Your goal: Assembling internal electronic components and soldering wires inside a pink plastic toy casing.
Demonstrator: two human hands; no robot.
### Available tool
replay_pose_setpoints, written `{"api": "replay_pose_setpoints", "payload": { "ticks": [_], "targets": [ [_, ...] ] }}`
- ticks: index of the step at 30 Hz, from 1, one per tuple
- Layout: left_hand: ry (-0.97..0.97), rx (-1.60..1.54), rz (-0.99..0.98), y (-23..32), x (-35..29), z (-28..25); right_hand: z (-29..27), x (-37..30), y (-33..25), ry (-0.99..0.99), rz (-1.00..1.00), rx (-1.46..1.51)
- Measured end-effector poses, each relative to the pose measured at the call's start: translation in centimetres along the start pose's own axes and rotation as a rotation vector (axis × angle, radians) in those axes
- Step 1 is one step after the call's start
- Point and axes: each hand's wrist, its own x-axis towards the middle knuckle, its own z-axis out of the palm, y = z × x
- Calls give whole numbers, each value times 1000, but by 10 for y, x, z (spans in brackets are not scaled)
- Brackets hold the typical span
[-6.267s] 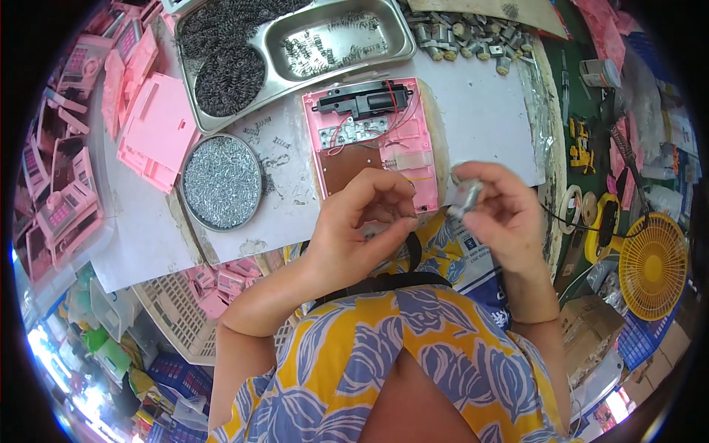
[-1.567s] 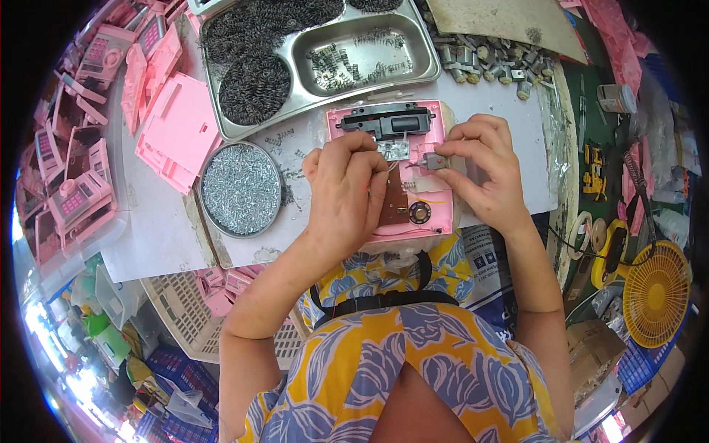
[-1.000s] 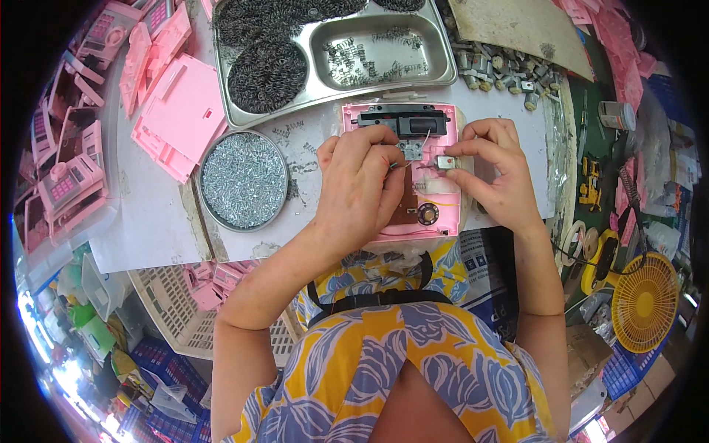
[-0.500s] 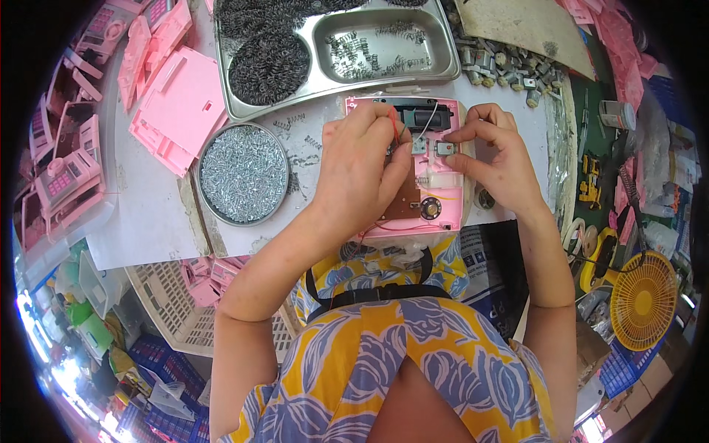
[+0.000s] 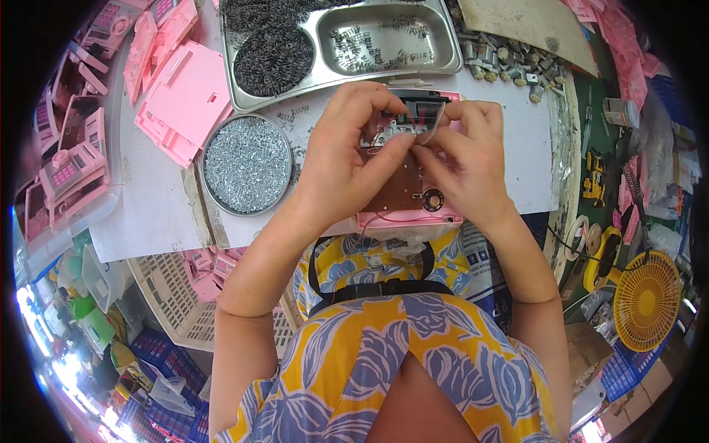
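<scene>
A pink plastic housing (image 5: 406, 215) lies in front of me with its inside facing up. It holds a brown circuit board (image 5: 399, 188), a round black part (image 5: 433, 199) and a dark part at the far end. My left hand (image 5: 347, 151) is over its left side, thumb and fingers curled in at the metal parts; what they grip is hidden. My right hand (image 5: 470, 159) is over the right side, thumb and finger closed beside the left thumb. A pale, blurred wire (image 5: 437, 125) arcs up from the right fingers. Both hands cover much of the inside.
A round dish of small screws (image 5: 247, 165) stands at left. Behind is a metal tray (image 5: 325, 80) of dark springs. Small motors (image 5: 509, 66) lie at the back right, pink panels (image 5: 181, 103) at the back left. A yellow fan (image 5: 647, 301) and a crate (image 5: 173, 303) flank me.
My right hand has moved left from the housing's right edge to meet the left hand. The red wire at my left fingers no longer shows there. The view has shifted slightly.
</scene>
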Motion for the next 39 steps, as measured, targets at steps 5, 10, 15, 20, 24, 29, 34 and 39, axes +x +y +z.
{"api": "replay_pose_setpoints", "payload": {
  "ticks": [5, 10, 15, 20, 24, 29, 34, 39],
  "targets": [
    [-88, 327, 168, -4, -4, 8, -6, -11, 8, 43, 149, 201],
    [-62, 377, 204, -4, -3, 10, -7, -14, 5, 89, 128, 195],
    [42, 499, 344, 0, -11, 2, -10, -11, 0, 6, 18, -28],
    [55, 496, 441, 4, -21, -3, 2, -1, -6, 9, -84, -129],
    [32, 492, 429, 7, -37, -14, 2, 0, -6, -10, -13, -41],
    [165, 718, 26, 6, -53, -10, 2, 2, -7, 23, -60, -32],
    [273, 251, 127, 32, -39, 16, -9, -10, -3, 47, 42, 231],
    [-238, -180, -300, 36, -16, 19, -28, -21, -2, 109, 52, 319]
  ]
}}
